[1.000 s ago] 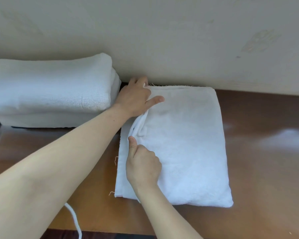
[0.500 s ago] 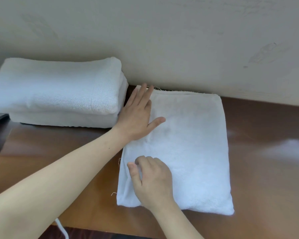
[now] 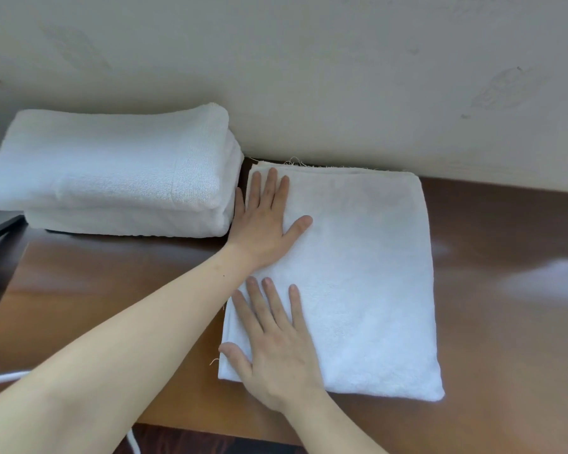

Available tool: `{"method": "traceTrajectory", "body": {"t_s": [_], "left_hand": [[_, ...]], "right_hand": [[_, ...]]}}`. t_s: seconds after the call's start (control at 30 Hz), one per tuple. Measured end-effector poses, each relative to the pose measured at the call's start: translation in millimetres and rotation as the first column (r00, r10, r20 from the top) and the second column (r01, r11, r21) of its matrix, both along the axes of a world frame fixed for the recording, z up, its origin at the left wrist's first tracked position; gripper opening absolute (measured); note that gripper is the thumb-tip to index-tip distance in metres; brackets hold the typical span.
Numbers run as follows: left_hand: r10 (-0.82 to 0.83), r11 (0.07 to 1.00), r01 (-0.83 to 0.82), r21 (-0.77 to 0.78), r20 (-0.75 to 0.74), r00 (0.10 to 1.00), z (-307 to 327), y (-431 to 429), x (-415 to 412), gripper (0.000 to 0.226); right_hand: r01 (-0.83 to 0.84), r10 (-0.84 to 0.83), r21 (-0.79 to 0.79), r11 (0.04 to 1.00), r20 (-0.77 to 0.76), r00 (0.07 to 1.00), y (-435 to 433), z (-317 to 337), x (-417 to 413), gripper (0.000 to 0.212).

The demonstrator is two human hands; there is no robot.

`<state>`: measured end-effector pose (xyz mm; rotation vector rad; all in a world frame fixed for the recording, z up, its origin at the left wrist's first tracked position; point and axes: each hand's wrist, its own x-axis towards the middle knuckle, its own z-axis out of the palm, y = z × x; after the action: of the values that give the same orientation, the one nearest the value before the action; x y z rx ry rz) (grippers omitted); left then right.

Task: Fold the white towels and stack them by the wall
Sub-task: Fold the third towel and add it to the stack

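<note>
1. Both hands are flat on the folded towel [image 3: 358, 273] right now. This looks like the pressing and smoothing step, with the fold itself apparently done.
2. The left hand [image 3: 264, 221] lies on the towel's far left corner, fingers spread and pointing at the wall [image 3: 309, 77]. Its grip is wide and flat, holding nothing.
3. The right hand [image 3: 276, 348] covers the near left corner, thumb at the edge. Palm down, fingers splayed, nothing pinched.
4. The towel sits on the brown worktop [image 3: 505, 290], its far edge right up at the wall, with a few loose threads poking out along that edge.
5. It reads as a soft, thick, roughly square pad: white terry, layered edges showing on the left, rounded fold on the right.
6. Just to its left, two folded towels form the stack [image 3: 112, 172] by the wall, nearly touching the left hand's little finger.
7. My call on the next move: slide both hands under the pad, lift it level so the layers don't slip open, and set it squarely on that stack.
8. A white cord [image 3: 0, 378] trails off the near left edge, well clear.
</note>
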<state>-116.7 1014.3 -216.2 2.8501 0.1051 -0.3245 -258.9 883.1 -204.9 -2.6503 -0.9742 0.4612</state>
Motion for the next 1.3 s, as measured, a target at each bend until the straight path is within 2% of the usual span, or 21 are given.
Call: {"method": "traceTrajectory", "body": {"t_s": [0.07,0.13,0.23,0.33,0.47,0.53,0.6,0.73,0.97,1.1,1.2,1.3], "left_hand": [[-0.017,0.999,0.015,0.030,0.073,0.997,-5,-3,-3,0.088],[-0.001,1.000,0.000,0.008,0.109,0.994,-9,-1,-4,0.085],[0.018,0.999,-0.016,-0.028,0.087,0.996,-10,-1,-5,0.084],[0.014,1.000,-0.014,-0.006,0.077,0.997,-7,-3,-6,0.077],[0.018,0.990,-0.029,0.137,0.084,0.996,5,-18,-19,0.066],[0.023,0.994,-0.039,0.099,0.160,0.987,9,-33,-37,0.063],[0.021,1.000,-0.023,0.014,0.144,0.989,5,-41,-63,0.065],[-0.057,0.994,0.045,0.098,0.125,0.991,-12,-32,-88,0.067],[-0.040,0.998,0.036,0.043,0.114,0.993,-5,-37,-123,0.067],[-0.057,0.998,0.054,0.039,0.078,0.995,-4,-36,-128,0.069],[-0.072,0.997,0.071,0.010,0.098,0.993,-4,-35,-139,0.068],[-0.176,0.984,0.176,0.015,0.151,0.973,-5,-33,-173,0.069]], "right_hand": [[0.091,-0.086,0.104,0.990,-0.056,0.995,-11,7,6,0.065],[0.228,-0.232,0.117,0.967,0.016,0.973,-33,14,21,0.065],[0.413,-0.406,-0.013,0.911,0.155,0.900,-74,14,48,0.072],[0.513,-0.499,-0.173,0.841,0.119,0.858,-104,7,62,0.084],[0.515,-0.518,-0.226,0.827,0.051,0.854,-106,12,63,0.088],[0.549,-0.544,-0.202,0.811,0.084,0.835,-105,20,65,0.084],[0.549,-0.530,-0.207,0.809,0.143,0.836,-110,19,58,0.080],[0.514,-0.493,-0.266,0.816,0.146,0.858,-116,-1,43,0.077],[0.524,-0.472,-0.324,0.788,0.228,0.852,-130,4,31,0.079],[0.507,-0.479,-0.341,0.792,0.168,0.861,-129,1,32,0.079],[0.563,-0.521,-0.294,0.772,0.214,0.826,-137,4,23,0.075],[0.600,-0.554,-0.300,0.741,0.231,0.800,-148,4,6,0.074]]}}
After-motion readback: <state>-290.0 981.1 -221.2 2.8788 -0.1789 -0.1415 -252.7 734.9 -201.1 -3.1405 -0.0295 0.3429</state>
